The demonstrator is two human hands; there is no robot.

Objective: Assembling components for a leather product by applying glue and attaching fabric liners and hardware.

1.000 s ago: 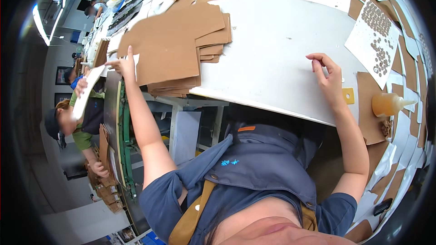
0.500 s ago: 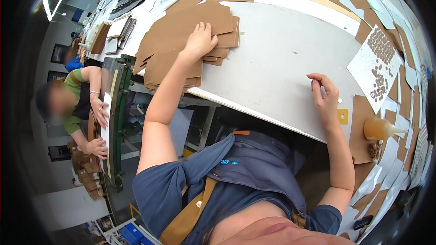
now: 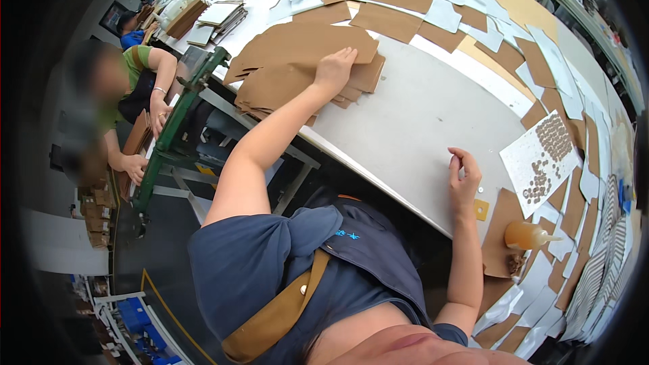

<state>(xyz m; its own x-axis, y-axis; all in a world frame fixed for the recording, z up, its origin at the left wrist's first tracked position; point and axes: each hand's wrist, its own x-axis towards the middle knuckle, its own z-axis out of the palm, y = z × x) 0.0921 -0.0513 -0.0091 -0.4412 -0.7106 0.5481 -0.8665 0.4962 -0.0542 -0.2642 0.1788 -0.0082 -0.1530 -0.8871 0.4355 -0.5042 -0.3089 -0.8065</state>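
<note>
A pile of flat brown cut pieces (image 3: 277,88), leather or board, lies fanned at the table's left end. My left hand (image 3: 334,72) reaches over the pile, its fingers closed at the right edge of the top brown piece (image 3: 324,37). Part of that grip is hidden behind the hand. Above the near right part of the grey tabletop (image 3: 405,122), my right hand (image 3: 465,179) is loosely curled, thumb and index apart, with nothing visible in it. Beside it are a yellow square tab (image 3: 481,209) with a hole and a tiny white disc (image 3: 481,190).
A squeeze bottle (image 3: 527,236) of amber liquid stands on a brown piece at right. A white sheet (image 3: 534,162) bears many small brown discs. Overlapping brown and white pieces (image 3: 443,13) line the far side. A co-worker (image 3: 145,105) handles pieces by a green metal frame (image 3: 179,128).
My view has shifted, so the scene sits differently. My left hand has gone from lying on the pile to closing at the top piece's edge. My right hand stays loosely curled.
</note>
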